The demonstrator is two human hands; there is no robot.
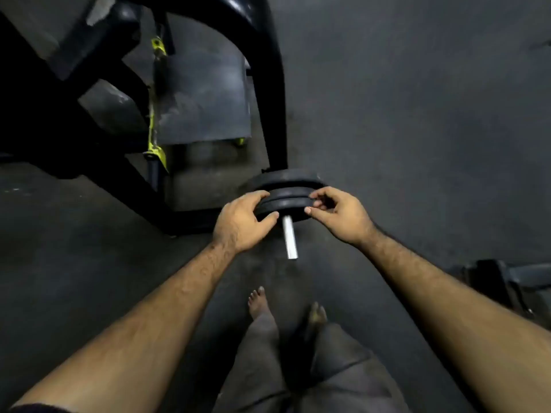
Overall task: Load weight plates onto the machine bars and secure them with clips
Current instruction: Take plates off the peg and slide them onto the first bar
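A silver machine bar (290, 238) sticks out toward me from a black curved machine arm (272, 84). Black weight plates sit stacked on it: a larger plate (287, 178) behind and smaller plates (287, 201) in front. My left hand (243, 223) grips the left edge of the front plates, fingers over the rim and thumb on the face. My right hand (335, 214) pinches the right edge of the same plates between thumb and curled fingers. No clip is visible.
The black machine frame (74, 138) with a yellow-green fitting (156, 150) and a grey metal panel (205, 99) fills the upper left. My bare feet (259, 302) stand on dark rubber floor below the bar. Dark equipment (507, 281) sits at the right edge.
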